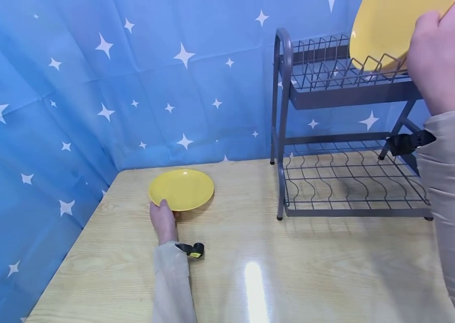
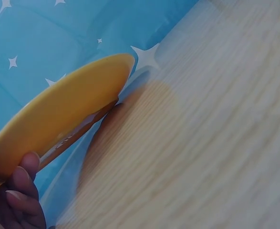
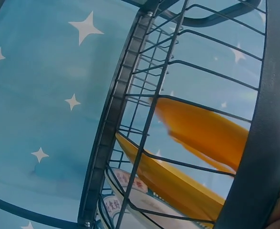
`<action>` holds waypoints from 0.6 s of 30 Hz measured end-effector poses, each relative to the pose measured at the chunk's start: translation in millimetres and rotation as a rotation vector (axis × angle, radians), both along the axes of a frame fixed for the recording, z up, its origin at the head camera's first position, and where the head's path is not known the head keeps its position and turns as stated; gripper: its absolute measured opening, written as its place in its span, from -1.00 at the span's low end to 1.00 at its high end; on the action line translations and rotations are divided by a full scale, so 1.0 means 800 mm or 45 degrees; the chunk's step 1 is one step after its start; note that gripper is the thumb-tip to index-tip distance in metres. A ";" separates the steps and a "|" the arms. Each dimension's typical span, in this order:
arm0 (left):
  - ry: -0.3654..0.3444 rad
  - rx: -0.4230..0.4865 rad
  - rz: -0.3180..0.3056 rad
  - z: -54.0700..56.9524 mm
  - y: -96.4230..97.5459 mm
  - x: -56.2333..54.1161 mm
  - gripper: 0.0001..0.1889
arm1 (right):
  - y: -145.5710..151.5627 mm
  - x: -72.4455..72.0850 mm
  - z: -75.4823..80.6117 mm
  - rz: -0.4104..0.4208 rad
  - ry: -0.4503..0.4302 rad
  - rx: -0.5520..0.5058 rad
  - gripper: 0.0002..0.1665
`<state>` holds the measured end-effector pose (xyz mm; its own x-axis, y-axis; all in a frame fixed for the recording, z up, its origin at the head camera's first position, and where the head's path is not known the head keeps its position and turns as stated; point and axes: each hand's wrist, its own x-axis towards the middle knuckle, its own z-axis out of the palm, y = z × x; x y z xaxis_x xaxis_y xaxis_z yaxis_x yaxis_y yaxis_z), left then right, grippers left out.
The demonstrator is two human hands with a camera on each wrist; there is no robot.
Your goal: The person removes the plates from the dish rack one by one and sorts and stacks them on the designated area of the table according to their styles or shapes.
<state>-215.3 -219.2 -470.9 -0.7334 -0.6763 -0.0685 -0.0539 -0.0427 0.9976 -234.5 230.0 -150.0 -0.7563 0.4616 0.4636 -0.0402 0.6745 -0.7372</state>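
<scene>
My left hand (image 1: 164,222) pinches the near-left rim of a round yellow plate (image 1: 182,189) at the back left of the table. Thumb on top and fingers beneath, it tilts the plate up off the wood in the left wrist view, where a shadow lies below. At the upper right, my right hand (image 1: 447,58) grips another yellow plate (image 1: 391,31) by its right edge. That plate stands on edge at the top tier of a grey dish rack (image 1: 352,96). Through the wires in the right wrist view show two yellow plates, one of them lower (image 3: 173,186).
White plates with patterned rims (image 3: 142,195) stand in the top tier beside the yellow ones. The rack's lower wire shelf (image 1: 352,179) sits low over the wooden table (image 1: 243,251). A blue curtain with white stars (image 1: 163,89) hangs behind and at the left.
</scene>
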 end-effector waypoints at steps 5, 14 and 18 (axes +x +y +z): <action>-0.012 0.045 0.014 0.000 0.000 0.004 -0.78 | 0.005 -0.004 -0.006 0.019 0.083 -0.033 -0.54; -0.047 0.017 0.060 0.003 -0.001 0.000 -0.75 | 0.006 -0.005 -0.010 0.086 0.171 -0.211 -0.60; -0.029 0.046 0.041 0.004 -0.001 -0.001 -0.71 | 0.008 -0.004 -0.011 0.105 0.193 -0.292 -0.63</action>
